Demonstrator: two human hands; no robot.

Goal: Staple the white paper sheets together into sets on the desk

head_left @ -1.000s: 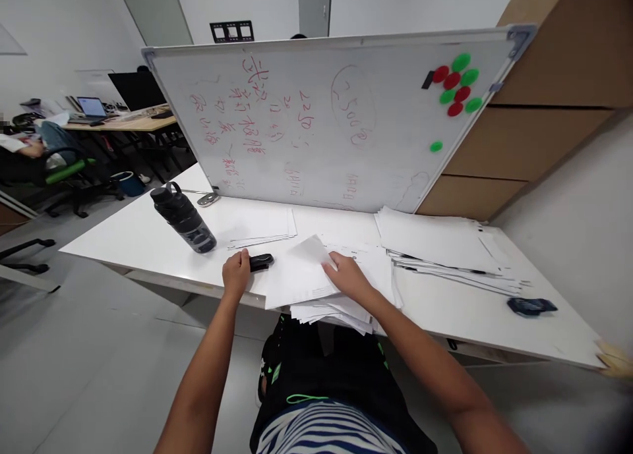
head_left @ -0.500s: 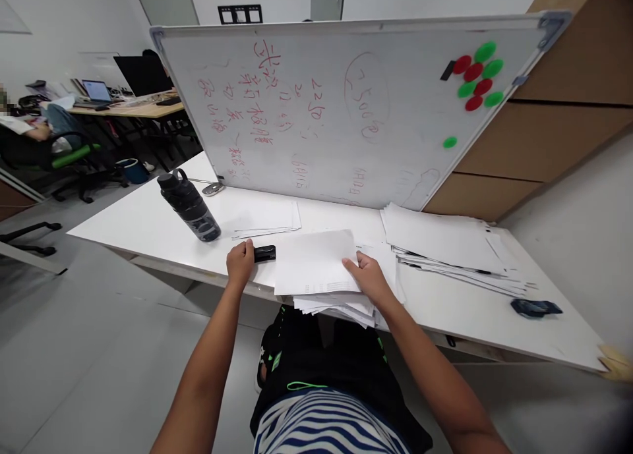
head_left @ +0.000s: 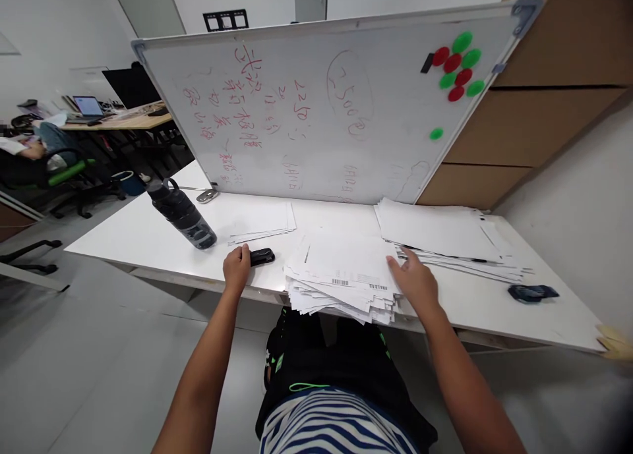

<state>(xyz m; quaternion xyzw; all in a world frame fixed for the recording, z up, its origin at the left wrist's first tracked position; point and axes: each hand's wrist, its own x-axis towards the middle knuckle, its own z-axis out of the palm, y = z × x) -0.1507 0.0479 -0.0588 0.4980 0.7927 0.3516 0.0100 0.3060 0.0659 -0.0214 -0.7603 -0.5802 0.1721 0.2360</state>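
On the white tabletop, my left hand point(head_left: 237, 269) is closed around the rear of a black stapler point(head_left: 262, 256), whose front end points right. To the right of it lies an untidy stack of printed papers point(head_left: 341, 299), its lower edges jutting over the table's front edge. My right hand point(head_left: 416, 284) is at the stack's right side, thumb over the edge of the top sheet point(head_left: 351, 253) and the other fingers partly hidden. Barcodes show along the lower part of that pile.
A dark water bottle point(head_left: 182, 215) stands at the left near a few loose sheets point(head_left: 262, 222). Another paper pile point(head_left: 435, 230) lies at the right, with a dark crumpled item point(head_left: 533, 293) beyond. A whiteboard point(head_left: 316, 111) rises behind, beside cardboard boxes point(head_left: 554, 124). A person sits far left.
My right hand has moved right with the sheet, away from the stapler and over the stack. My left hand has stayed on the stapler. The view has shifted slightly.
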